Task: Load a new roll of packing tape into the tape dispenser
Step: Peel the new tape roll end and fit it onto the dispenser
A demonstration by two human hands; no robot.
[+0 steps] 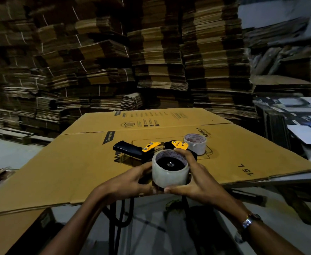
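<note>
1. While both hands cup it, the tape roll (170,169) sits on the tape dispenser (151,150) hub, at the near edge of the flattened carton on the desk
2. Left hand (132,181) and right hand (195,178) each grip the roll's outer wall
3. Roll looks rigid, light, slick; best held by the rim, judged
4. Spare roll (195,145) stands just beyond

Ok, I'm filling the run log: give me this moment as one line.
step: seating roll | tape roll on dispenser hub | left hand, right hand grip roll | second roll behind, on cardboard sheet
</note>
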